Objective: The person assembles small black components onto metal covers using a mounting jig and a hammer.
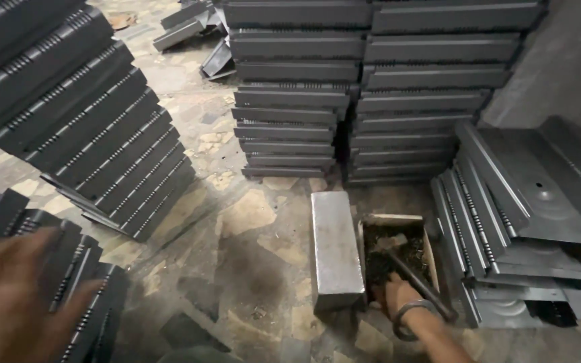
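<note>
My right hand [398, 296], a metal bangle on its wrist, reaches into a small open box [432, 259] of dark loose bits and grips the handle of a hammer-like tool [415, 275] lying in it. A grey steel block [334, 249] lies on the floor just left of the box. My left hand [15, 296], blurred and with fingers spread, hovers at the lower left over a stack of dark ribbed metal panels [82, 296]; whether it touches them is unclear.
Tall stacks of the same panels stand at the back [371, 87] and lean at the upper left [82, 114]. Lighter sheet-metal panels [532, 202] lie piled at the right, beside the box. The floor [250, 222] is patchy stone, with loose panels at the far back [189, 27].
</note>
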